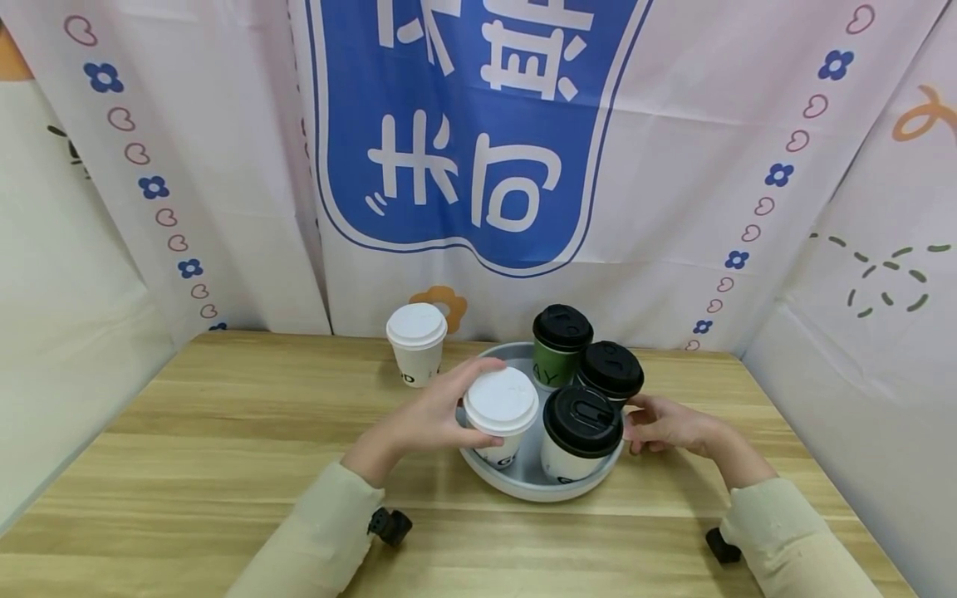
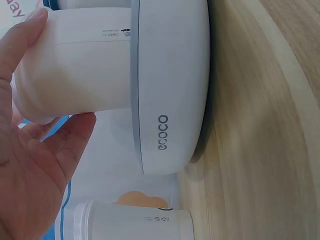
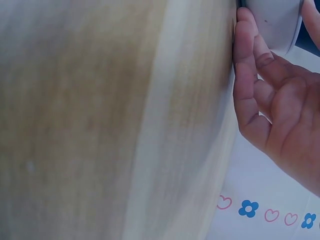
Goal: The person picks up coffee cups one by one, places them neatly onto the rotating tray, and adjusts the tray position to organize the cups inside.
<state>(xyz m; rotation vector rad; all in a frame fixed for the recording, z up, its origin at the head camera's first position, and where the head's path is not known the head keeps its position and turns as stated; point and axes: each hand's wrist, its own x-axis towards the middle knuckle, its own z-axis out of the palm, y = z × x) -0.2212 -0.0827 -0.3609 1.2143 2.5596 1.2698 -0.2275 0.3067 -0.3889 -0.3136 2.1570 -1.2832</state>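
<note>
A round grey-white tray stands on the table with several lidded paper cups in it. My left hand grips a white cup with a white lid at the tray's left side, thumb and fingers around its upper part. In the left wrist view this cup rises above the rim of the tray; its base is hidden. At the right, my right hand holds the tray's edge, and in the right wrist view its fingers lie against the tray wall.
Inside the tray are a white cup with a black lid, a green cup with a black lid and another black-lidded cup. Another white-lidded cup stands behind left on the wooden table. Printed cloth hangs behind.
</note>
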